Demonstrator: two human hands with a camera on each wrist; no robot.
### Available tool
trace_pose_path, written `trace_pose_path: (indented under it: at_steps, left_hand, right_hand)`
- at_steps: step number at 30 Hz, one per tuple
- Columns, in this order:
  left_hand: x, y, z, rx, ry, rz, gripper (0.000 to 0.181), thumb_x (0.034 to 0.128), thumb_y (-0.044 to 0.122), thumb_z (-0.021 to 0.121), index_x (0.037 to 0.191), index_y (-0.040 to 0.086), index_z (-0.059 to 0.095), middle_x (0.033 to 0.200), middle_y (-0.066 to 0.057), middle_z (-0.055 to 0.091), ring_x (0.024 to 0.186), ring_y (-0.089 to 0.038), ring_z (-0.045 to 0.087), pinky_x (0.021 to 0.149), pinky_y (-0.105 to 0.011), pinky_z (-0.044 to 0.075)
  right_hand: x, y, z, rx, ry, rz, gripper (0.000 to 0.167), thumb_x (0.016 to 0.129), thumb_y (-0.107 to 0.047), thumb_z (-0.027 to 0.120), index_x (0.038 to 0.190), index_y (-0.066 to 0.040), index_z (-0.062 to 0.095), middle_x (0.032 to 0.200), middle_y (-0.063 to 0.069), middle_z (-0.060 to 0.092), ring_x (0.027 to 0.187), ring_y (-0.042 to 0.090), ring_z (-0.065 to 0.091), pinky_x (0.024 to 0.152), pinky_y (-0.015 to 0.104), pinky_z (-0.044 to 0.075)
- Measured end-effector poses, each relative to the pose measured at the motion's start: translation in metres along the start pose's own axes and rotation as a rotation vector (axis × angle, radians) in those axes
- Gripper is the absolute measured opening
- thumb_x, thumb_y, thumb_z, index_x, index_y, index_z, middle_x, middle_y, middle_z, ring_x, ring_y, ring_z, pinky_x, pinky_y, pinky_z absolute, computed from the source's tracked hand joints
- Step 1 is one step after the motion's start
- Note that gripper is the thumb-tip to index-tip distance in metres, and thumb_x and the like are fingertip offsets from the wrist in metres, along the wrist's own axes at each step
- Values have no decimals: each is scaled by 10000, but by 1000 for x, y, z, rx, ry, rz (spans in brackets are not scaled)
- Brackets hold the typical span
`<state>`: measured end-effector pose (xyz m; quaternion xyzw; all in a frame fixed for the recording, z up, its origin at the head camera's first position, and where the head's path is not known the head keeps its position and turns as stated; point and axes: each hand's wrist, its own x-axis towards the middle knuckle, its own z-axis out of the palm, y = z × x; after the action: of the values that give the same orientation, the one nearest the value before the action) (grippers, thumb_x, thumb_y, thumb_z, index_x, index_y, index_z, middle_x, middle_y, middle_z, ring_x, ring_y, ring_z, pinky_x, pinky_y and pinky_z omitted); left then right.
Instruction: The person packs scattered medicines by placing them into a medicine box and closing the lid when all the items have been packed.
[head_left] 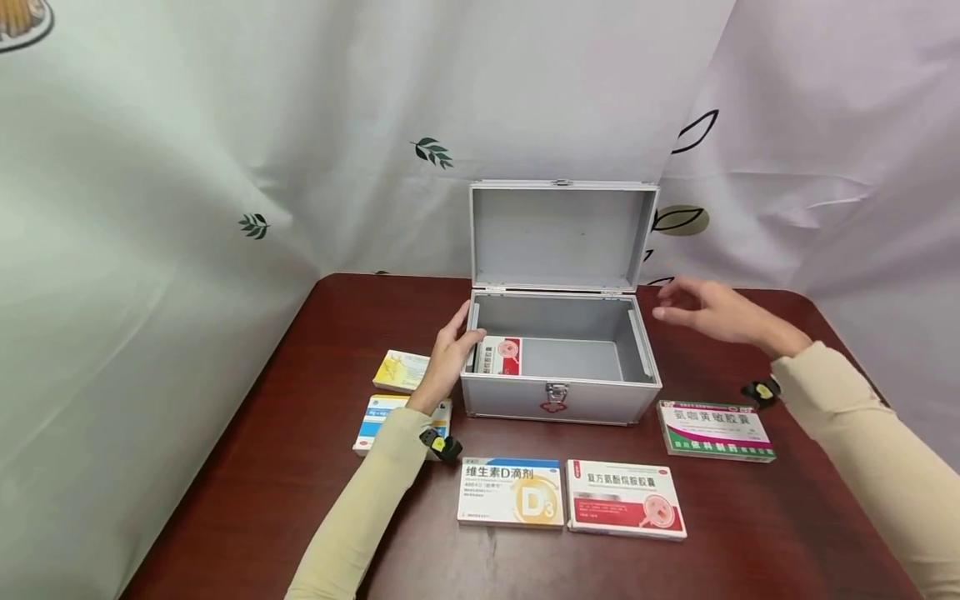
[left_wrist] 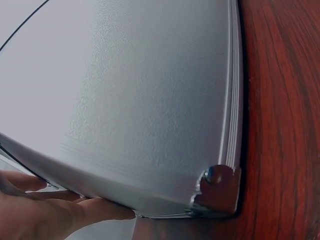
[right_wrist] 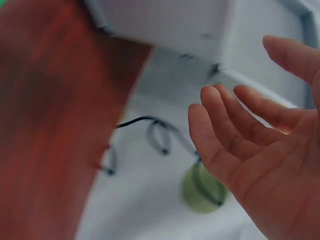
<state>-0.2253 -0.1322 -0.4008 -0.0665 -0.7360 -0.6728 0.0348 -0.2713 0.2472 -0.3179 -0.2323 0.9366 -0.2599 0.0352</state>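
Note:
A silver metal case [head_left: 558, 400] stands on the table with its lid [head_left: 562, 237] raised. My left hand [head_left: 448, 354] grips the case's left wall, thumb over the rim and fingers along the outside; in the left wrist view its fingers [left_wrist: 100, 210] touch the silver side. Inside the case, at its left end, lies a white-and-red medicine box [head_left: 501, 356]. To the right of the case, my right hand [head_left: 708, 310] hovers in the air with loosely bent fingers, holding nothing; the right wrist view shows its bare palm [right_wrist: 280, 165].
In front lie a vitamin D drops box [head_left: 510, 492] and another red-and-white medicine box [head_left: 626, 500]. A green-and-white box [head_left: 716, 432] is at right. Left of the case are a yellow-and-white box [head_left: 401, 371] and a blue-and-white one [head_left: 371, 425], partly behind my left arm. Curtains [head_left: 337, 167] hang behind.

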Motion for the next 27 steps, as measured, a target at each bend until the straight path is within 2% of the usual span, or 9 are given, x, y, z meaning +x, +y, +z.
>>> trace_pose_path:
  at_steps: [4, 8, 13, 18, 23, 27]
  left_hand:
    - [-2, 3, -3, 11, -3, -3, 576, 935, 63, 475, 1457, 124, 240, 1484, -55, 268, 1320, -175, 282, 1087, -364, 222]
    - [-7, 15, -2, 5, -13, 6, 584, 924, 32, 475, 1452, 67, 228, 1478, -120, 271, 1300, -230, 312, 1074, -389, 247]
    - [-15, 29, 3, 35, -16, 12, 593, 921, 64, 477, 1451, 33, 213, 1474, -152, 271, 1306, -255, 315, 1066, -394, 266]
    - [-18, 28, 4, 41, -9, 4, 594, 921, 79, 476, 1452, 31, 215, 1470, -150, 282, 1287, -284, 340, 1054, -417, 283]
    - [-18, 27, 4, 37, -6, 21, 595, 911, 68, 481, 1448, 29, 227, 1466, -152, 291, 1286, -265, 339, 1057, -411, 279]
    - [-17, 27, 5, 44, 0, 24, 593, 906, 64, 486, 1445, 35, 242, 1464, -147, 297, 1284, -248, 336, 1062, -407, 272]
  right_hand:
    - [-12, 21, 21, -18, -37, -11, 433, 872, -396, 596, 1132, -51, 562, 989, 36, 641, 911, 189, 580, 779, 363, 452]
    - [-23, 35, 41, -2, -59, -30, 462, 866, -379, 612, 1150, -22, 545, 994, 63, 633, 901, 198, 592, 756, 358, 477]
    - [-39, 44, 58, -2, -60, -81, 392, 845, -312, 656, 1100, -27, 571, 951, 41, 624, 824, 124, 580, 695, 301, 484]
    - [-54, 48, 70, -18, -96, -109, 330, 826, -321, 676, 1031, -73, 603, 884, -22, 610, 768, 68, 556, 658, 273, 482]
    - [-67, 49, 69, -52, -184, -49, 539, 767, -447, 699, 1095, -37, 575, 994, 67, 604, 892, 202, 576, 750, 389, 496]
    - [-78, 44, 63, -69, -276, 1, 736, 709, -499, 726, 1204, -5, 498, 1116, 135, 542, 1005, 291, 530, 827, 475, 457]
